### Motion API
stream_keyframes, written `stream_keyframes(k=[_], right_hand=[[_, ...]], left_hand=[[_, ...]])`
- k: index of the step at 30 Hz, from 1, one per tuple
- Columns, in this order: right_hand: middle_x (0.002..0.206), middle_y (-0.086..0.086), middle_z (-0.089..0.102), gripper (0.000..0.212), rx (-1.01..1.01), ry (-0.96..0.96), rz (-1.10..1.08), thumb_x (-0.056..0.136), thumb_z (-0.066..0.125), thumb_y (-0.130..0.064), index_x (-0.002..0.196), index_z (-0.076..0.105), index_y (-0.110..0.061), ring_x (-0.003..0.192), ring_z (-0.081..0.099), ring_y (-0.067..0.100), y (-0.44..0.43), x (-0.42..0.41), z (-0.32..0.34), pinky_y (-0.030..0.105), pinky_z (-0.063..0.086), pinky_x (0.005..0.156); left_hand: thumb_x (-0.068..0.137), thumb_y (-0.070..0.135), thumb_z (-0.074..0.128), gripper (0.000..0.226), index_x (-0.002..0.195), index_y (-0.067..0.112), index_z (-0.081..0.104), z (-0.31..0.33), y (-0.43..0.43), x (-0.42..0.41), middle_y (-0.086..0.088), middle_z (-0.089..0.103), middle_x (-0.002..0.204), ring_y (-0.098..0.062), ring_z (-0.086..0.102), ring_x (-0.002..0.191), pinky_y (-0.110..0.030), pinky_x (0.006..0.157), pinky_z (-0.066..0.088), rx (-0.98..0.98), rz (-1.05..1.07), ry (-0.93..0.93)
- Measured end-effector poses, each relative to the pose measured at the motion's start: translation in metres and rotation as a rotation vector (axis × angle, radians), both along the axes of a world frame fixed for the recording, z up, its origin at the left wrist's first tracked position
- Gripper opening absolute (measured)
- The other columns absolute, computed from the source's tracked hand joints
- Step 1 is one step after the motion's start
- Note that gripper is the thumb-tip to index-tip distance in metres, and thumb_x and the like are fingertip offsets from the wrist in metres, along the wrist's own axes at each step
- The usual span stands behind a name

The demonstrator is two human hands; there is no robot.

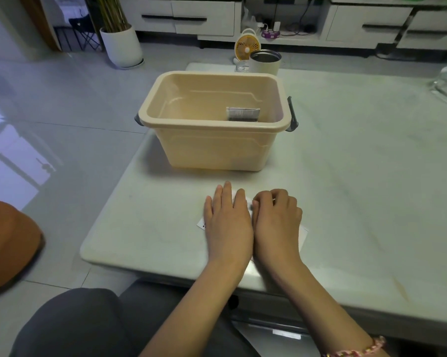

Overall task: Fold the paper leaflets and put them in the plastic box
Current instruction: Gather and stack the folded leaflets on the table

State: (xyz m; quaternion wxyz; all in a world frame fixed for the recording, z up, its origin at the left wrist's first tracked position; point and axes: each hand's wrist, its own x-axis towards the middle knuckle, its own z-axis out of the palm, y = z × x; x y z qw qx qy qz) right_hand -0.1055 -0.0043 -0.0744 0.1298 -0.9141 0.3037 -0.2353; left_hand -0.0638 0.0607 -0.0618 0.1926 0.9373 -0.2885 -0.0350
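My left hand point(227, 222) lies flat, fingers straight, pressing the white paper leaflet point(201, 224) onto the pale stone-topped table point(358, 176). My right hand point(277, 220) sits just beside it on the same sheet, fingers curled under; I cannot tell whether they pinch the paper. Beyond stands the beige plastic box point(212, 126), with one folded grey-printed leaflet point(242, 114) inside near its right wall.

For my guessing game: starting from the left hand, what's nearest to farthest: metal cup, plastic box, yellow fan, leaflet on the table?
1. The leaflet, right under the left hand.
2. The plastic box, straight ahead on the table.
3. The metal cup, behind the box.
4. The yellow fan, just behind the cup.
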Motion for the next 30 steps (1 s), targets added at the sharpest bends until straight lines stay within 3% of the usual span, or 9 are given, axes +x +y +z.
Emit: stream_keyframes(k=[2,5,9,12,16,22,27,30], right_hand=[[0.085,0.011,0.057,0.029,-0.057,-0.006,-0.028,0.09,0.036,-0.027,0.081,0.059,-0.011,0.071,0.051,0.028,0.001,0.001,0.0,0.03,0.029,0.064],[0.075,0.009,0.055,0.033,-0.141,0.016,-0.062,0.087,0.036,-0.032,0.075,0.057,-0.01,0.063,0.05,0.027,0.001,0.002,0.002,0.029,0.027,0.061],[0.071,0.008,0.051,0.027,-0.205,0.031,-0.1,0.084,0.038,-0.029,0.072,0.054,-0.011,0.061,0.046,0.026,0.002,0.0,0.004,0.029,0.023,0.061],[0.074,0.008,0.05,0.024,-0.208,0.017,-0.095,0.084,0.039,-0.028,0.072,0.052,-0.012,0.065,0.045,0.026,0.001,-0.004,0.003,0.031,0.014,0.064],[0.077,0.007,0.053,0.022,-0.231,0.014,-0.086,0.083,0.04,-0.025,0.074,0.054,-0.011,0.068,0.048,0.026,0.002,-0.006,0.002,0.033,0.028,0.062],[0.074,0.007,0.057,0.029,-0.231,0.026,-0.045,0.084,0.036,-0.026,0.074,0.058,-0.01,0.066,0.052,0.026,0.003,-0.017,0.002,0.033,0.039,0.059],[0.07,0.008,0.054,0.027,-0.282,-0.019,-0.015,0.084,0.035,-0.022,0.072,0.056,-0.009,0.061,0.049,0.027,0.002,-0.022,0.002,0.031,0.035,0.057],[0.069,0.008,0.053,0.027,-0.29,-0.019,0.027,0.083,0.036,-0.023,0.072,0.056,-0.009,0.06,0.048,0.027,0.002,-0.022,0.001,0.031,0.035,0.056]], left_hand=[[0.097,0.034,0.005,0.056,0.144,0.017,0.031,0.004,0.006,0.006,-0.008,0.015,0.157,-0.02,0.008,0.145,-0.034,0.116,0.003,0.049,-0.069,0.01],[0.102,0.032,0.017,0.046,0.147,0.021,0.022,0.009,0.019,0.018,-0.003,0.009,0.158,-0.017,0.006,0.145,-0.034,0.116,0.006,0.136,-0.176,-0.009],[0.096,0.042,0.037,0.047,0.139,0.024,0.035,0.031,0.021,0.035,-0.002,0.031,0.144,-0.02,0.027,0.134,-0.032,0.107,0.023,0.199,-0.282,0.048],[0.085,0.046,0.057,0.049,0.126,0.022,0.045,0.052,0.013,0.049,-0.004,0.036,0.127,-0.022,0.033,0.123,-0.032,0.098,0.03,0.285,-0.287,0.209],[0.064,0.05,0.079,0.076,0.125,0.025,0.043,0.065,0.009,0.063,-0.002,0.033,0.125,-0.021,0.028,0.124,-0.034,0.098,0.031,0.421,-0.304,0.351],[0.06,0.055,0.079,0.075,0.118,0.017,0.047,0.073,-0.004,0.06,-0.005,0.036,0.122,-0.022,0.031,0.114,-0.032,0.096,0.036,0.618,-0.314,0.35],[0.058,0.052,0.082,0.083,0.123,0.013,0.046,0.075,-0.01,0.053,-0.004,0.045,0.128,-0.025,0.043,0.117,-0.035,0.098,0.041,0.619,-0.32,0.339],[0.06,0.058,0.077,0.079,0.119,0.015,0.046,0.078,-0.016,0.051,-0.001,0.052,0.125,-0.024,0.044,0.115,-0.031,0.092,0.033,0.729,-0.324,0.307]])
